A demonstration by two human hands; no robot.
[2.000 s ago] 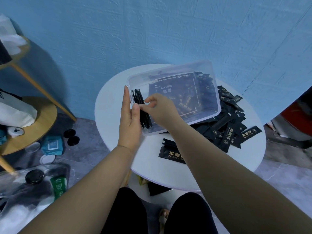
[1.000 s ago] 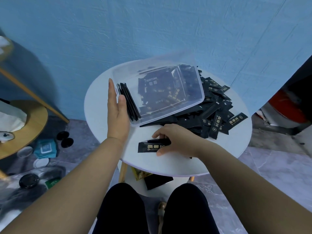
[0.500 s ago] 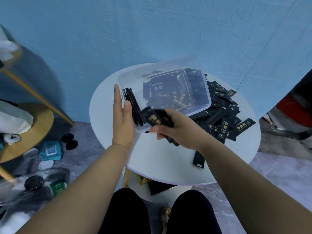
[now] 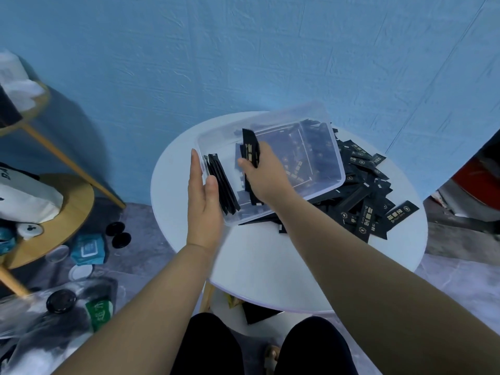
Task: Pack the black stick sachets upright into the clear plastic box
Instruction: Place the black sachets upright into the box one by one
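Surface (image 4: 270,266): a round white top set against a textured blue wall (image 4: 243,63), over a grey floor (image 4: 146,255). The person's dark-clad knees show below its near edge. To the left stands a wooden shelf stand (image 4: 67,212) carrying a white bag (image 4: 24,198). A teal packet (image 4: 88,249) and two black round lids (image 4: 119,235) lie on the floor beside it.

On the surface's right half sprawls a loose pile (image 4: 370,201) of black gold-printed sachets. The clear plastic box (image 4: 339,169) rests partly on that pile and sits tilted, so sachets show through its bottom and crowd its right and near sides.

The left hand (image 4: 203,196) is spread flat, fingers straight along the outside of the box's left end, thumb over the rim against the standing row (image 4: 221,185) packed there. Those sachets stand on edge, long axes running along the left wall from far to near, leaning slightly right.

The right hand (image 4: 266,174) reaches into the box, fingers curled round the held sachets (image 4: 250,148). These are near upright: top ends point up and toward the wall, printed faces toward the camera, lower ends down near the box bottom.
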